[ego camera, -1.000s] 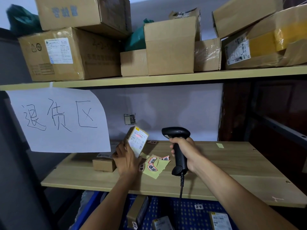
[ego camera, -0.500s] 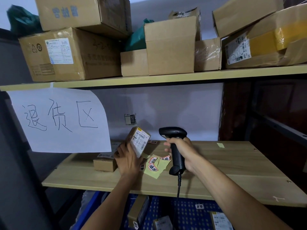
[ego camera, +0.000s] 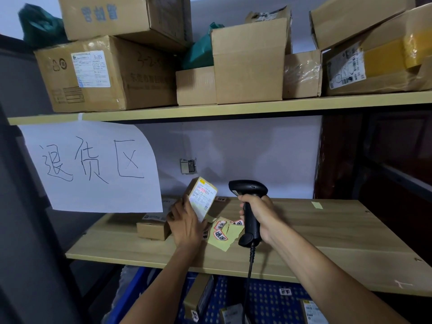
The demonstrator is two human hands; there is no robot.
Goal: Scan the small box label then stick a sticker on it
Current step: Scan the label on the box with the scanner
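Note:
My left hand (ego camera: 185, 224) holds a small cardboard box (ego camera: 200, 197) tilted up above the wooden shelf, its white printed label facing right. A red light band lies across the top of the label. My right hand (ego camera: 258, 213) grips a black corded barcode scanner (ego camera: 249, 206), whose head points left at the label from a short gap away. A yellow backing sheet with red-and-white stickers (ego camera: 222, 233) lies on the shelf between my hands, partly hidden by my left hand.
Another small labelled box (ego camera: 153, 229) lies flat on the wooden shelf (ego camera: 339, 239) left of my hand. A white handwritten sign (ego camera: 93, 164) hangs at left. Large cartons (ego camera: 249, 59) crowd the upper shelf. A blue crate (ego camera: 264, 302) with parcels sits below.
The scanner and my right hand shifted slightly left toward the box. A red scan line showed one second ago, was gone half a second ago, and shows on the label again now.

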